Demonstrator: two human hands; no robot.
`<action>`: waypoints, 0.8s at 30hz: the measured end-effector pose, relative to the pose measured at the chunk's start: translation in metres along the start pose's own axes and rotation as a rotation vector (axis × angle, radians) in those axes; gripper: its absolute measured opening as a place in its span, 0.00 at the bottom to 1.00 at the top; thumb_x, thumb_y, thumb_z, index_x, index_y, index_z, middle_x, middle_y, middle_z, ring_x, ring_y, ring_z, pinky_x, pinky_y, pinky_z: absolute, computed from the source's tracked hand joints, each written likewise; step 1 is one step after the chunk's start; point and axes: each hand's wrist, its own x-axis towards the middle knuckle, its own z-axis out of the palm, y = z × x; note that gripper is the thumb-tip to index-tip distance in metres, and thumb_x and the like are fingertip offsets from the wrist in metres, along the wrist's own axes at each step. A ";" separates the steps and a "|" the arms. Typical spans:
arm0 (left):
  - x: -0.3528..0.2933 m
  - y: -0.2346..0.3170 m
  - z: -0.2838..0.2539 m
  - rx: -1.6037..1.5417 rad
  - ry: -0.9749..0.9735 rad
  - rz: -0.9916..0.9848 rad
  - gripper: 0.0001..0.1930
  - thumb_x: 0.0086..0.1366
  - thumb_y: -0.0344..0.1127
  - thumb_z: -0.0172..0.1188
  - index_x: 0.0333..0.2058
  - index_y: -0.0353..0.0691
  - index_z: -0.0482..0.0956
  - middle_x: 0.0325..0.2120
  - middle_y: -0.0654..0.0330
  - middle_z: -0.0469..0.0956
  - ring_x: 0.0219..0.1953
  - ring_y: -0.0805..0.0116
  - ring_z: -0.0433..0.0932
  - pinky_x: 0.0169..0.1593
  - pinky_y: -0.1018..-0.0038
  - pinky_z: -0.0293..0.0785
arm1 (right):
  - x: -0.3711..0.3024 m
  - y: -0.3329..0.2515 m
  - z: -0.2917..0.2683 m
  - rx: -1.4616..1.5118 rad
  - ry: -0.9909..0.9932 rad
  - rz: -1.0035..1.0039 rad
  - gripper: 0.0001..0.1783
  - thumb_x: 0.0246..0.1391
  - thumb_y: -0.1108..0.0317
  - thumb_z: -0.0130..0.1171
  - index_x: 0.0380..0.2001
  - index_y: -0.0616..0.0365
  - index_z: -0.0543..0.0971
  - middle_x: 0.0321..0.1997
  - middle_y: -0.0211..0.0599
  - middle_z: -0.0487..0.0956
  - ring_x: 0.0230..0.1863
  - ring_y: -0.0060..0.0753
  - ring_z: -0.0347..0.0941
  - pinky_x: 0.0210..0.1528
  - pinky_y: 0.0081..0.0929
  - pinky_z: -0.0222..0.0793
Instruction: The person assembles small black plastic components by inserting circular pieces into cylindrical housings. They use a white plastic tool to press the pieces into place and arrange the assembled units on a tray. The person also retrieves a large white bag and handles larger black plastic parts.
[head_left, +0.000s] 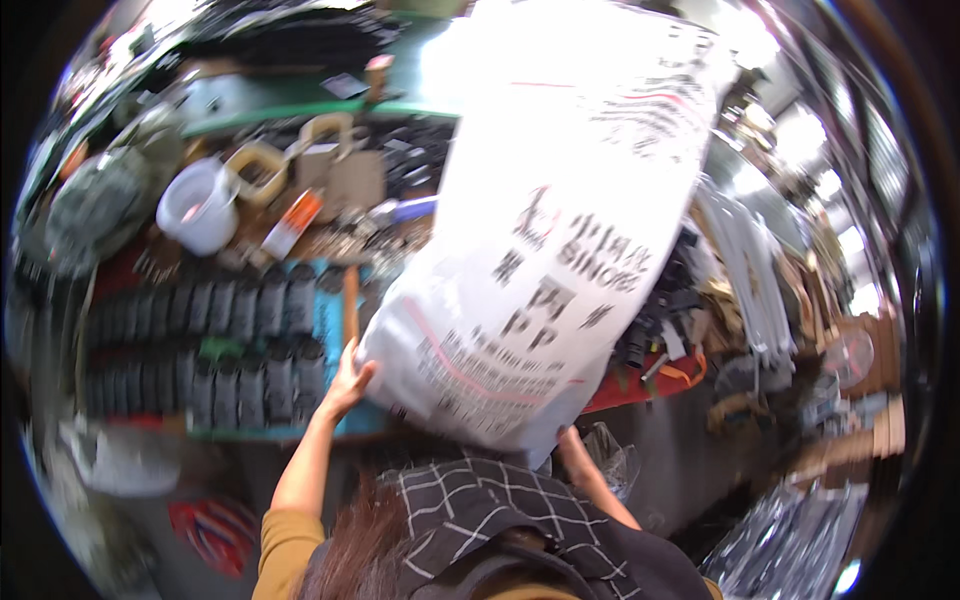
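Observation:
A large white woven plastic sack (520,230) with dark and red print slants up and away in front of me, filling the middle of the view. My left hand (350,383) is closed at its lower left edge, the thumb pressed against the sack. A narrow brown strip (351,305) stands just beyond those fingers. At the sack's lower right corner is my right hand (570,448), closed on the edge with its fingers mostly hidden. Rows of black plastic parts (240,305) lie on the table to the left of the sack.
Behind the rows are a white bucket (198,207), a roll of tape (256,174) and an orange and white box (293,224). Dark parts (645,320) lie right of the sack. Clear plastic bags (790,540) rest at the lower right. A small fan (848,357) stands farther right.

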 end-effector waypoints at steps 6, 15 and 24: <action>0.067 -0.011 -0.024 -0.123 -0.329 -0.064 0.42 0.62 0.69 0.46 0.61 0.37 0.60 0.53 0.55 0.70 0.55 0.61 0.68 0.57 0.66 0.64 | 0.008 -0.014 0.036 -0.232 0.194 -0.363 0.29 0.56 0.49 0.56 0.52 0.62 0.70 0.45 0.38 0.76 0.48 0.30 0.72 0.51 0.28 0.67; 0.086 0.106 -0.031 -0.516 -0.360 -0.039 0.27 0.66 0.51 0.51 0.53 0.32 0.67 0.43 0.54 0.76 0.41 0.62 0.78 0.44 0.67 0.74 | 0.005 -0.344 0.136 -0.865 0.173 -0.759 0.22 0.51 0.55 0.57 0.28 0.69 0.77 0.24 0.49 0.78 0.28 0.33 0.74 0.34 0.32 0.69; 0.102 0.113 -0.074 -0.491 -0.374 0.067 0.18 0.63 0.37 0.55 0.48 0.31 0.71 0.40 0.57 0.77 0.40 0.66 0.77 0.44 0.70 0.74 | -0.053 -0.357 0.160 -0.790 0.124 -0.717 0.10 0.52 0.70 0.55 0.34 0.67 0.78 0.25 0.36 0.78 0.29 0.18 0.69 0.33 0.25 0.67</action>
